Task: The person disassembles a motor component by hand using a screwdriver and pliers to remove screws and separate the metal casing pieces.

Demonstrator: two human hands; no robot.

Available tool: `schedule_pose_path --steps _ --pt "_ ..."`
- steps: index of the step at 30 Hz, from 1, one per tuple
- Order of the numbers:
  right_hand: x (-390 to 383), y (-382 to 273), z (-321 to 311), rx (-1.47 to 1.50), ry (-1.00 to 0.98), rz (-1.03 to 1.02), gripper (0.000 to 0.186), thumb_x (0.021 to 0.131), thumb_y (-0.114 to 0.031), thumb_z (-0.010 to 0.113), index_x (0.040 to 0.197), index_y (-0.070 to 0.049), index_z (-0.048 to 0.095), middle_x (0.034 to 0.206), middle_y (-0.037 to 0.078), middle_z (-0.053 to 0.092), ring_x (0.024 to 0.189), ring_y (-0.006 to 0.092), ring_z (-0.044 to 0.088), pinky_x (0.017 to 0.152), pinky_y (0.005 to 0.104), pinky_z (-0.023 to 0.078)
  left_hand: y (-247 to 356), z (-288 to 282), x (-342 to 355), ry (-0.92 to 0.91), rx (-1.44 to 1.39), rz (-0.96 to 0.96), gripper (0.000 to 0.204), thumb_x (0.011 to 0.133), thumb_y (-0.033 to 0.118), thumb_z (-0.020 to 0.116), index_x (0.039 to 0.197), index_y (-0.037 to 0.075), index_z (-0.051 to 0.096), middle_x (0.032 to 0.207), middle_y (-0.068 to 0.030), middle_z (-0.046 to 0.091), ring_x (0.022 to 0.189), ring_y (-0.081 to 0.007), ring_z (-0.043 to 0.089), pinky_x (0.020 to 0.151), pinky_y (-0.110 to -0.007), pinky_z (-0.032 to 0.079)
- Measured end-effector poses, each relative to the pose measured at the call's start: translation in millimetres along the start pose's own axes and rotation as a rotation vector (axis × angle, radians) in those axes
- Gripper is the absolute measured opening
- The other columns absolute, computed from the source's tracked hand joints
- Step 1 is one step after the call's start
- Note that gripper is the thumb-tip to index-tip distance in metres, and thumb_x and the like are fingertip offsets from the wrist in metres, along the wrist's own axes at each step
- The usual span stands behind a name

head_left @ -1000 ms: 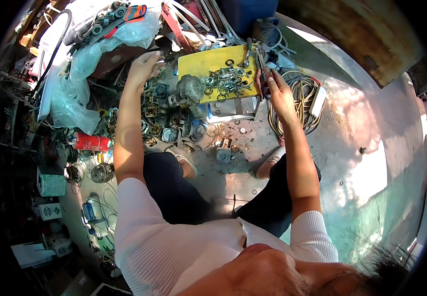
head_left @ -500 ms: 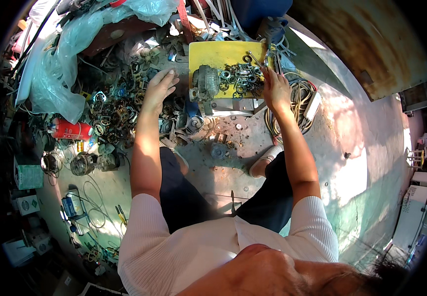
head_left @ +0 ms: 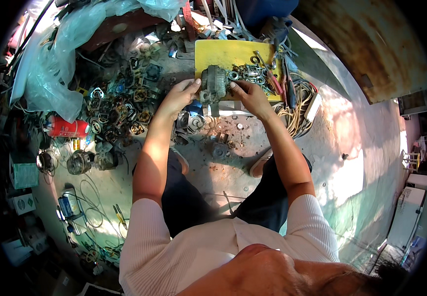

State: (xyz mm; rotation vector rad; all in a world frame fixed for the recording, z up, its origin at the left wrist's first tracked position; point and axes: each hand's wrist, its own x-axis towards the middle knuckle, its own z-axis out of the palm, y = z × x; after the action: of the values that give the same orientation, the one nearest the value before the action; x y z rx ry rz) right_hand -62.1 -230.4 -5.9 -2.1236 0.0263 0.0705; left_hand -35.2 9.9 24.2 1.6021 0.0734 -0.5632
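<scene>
A ridged grey motor housing point(head_left: 214, 81) stands on the left part of a yellow board point(head_left: 213, 52). My left hand point(head_left: 178, 98) is at its left side, thumb and fingers reaching up to its edge; whether they touch it I cannot tell. On the other side my right hand point(head_left: 253, 101) comes in with thumb and forefinger apart, close to the housing and holding nothing visible. Metal rings and small parts point(head_left: 253, 73) lie in a heap beyond the right hand. Red-handled pliers point(head_left: 274, 83) and a dark-handled tool point(head_left: 290, 93) rest at the board's right edge.
Piled motor parts point(head_left: 124, 108) cover the floor at left, near a red cylinder point(head_left: 68, 127) and plastic sheeting point(head_left: 55, 89). Coiled cable point(head_left: 299, 111) lies right of the board. A blue container point(head_left: 267, 12) stands behind. Small debris point(head_left: 223, 140) is scattered between my feet.
My right hand has left the tools at the board's right edge and moved left to the motor housing. My left hand has come right and slightly nearer, to the housing's other side.
</scene>
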Motion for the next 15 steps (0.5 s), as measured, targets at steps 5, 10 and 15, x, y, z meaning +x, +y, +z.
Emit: schedule_pose_path --steps 5,10,15 --pt "-3.5 -16.1 4.4 0.025 -0.035 0.050 0.053 0.094 -0.048 0.056 0.115 -0.001 0.067 0.101 0.017 0.071 0.097 0.0296 0.068 0.085 0.0368 0.050 7.5 12.8 -4.2 0.015 -0.045 -0.073 0.057 0.094 0.046 0.061 0.129 0.002 0.054 0.109 -0.0041 0.065 0.097 -0.0117 0.061 0.088 -0.028 0.047" --pt "-4.4 -11.0 9.7 0.234 -0.068 0.065 0.051 0.095 -0.046 0.057 0.115 0.000 0.066 0.099 0.017 0.072 0.094 0.0273 0.069 0.083 0.0347 0.050 10.4 19.8 -1.7 -0.032 -0.117 -0.082 0.060 0.091 0.043 0.066 0.131 0.001 0.052 0.107 -0.0055 0.066 0.092 -0.0126 0.064 0.083 -0.030 0.051" --pt "3.1 4.7 17.5 0.195 -0.056 0.056 0.053 0.094 -0.047 0.057 0.116 0.000 0.066 0.100 0.017 0.071 0.095 0.0274 0.069 0.084 0.0352 0.050 0.5 15.2 8.2 -0.107 -0.254 -0.003 0.065 0.087 0.039 0.073 0.130 -0.004 0.050 0.108 -0.0086 0.067 0.094 -0.0144 0.066 0.083 -0.032 0.053"
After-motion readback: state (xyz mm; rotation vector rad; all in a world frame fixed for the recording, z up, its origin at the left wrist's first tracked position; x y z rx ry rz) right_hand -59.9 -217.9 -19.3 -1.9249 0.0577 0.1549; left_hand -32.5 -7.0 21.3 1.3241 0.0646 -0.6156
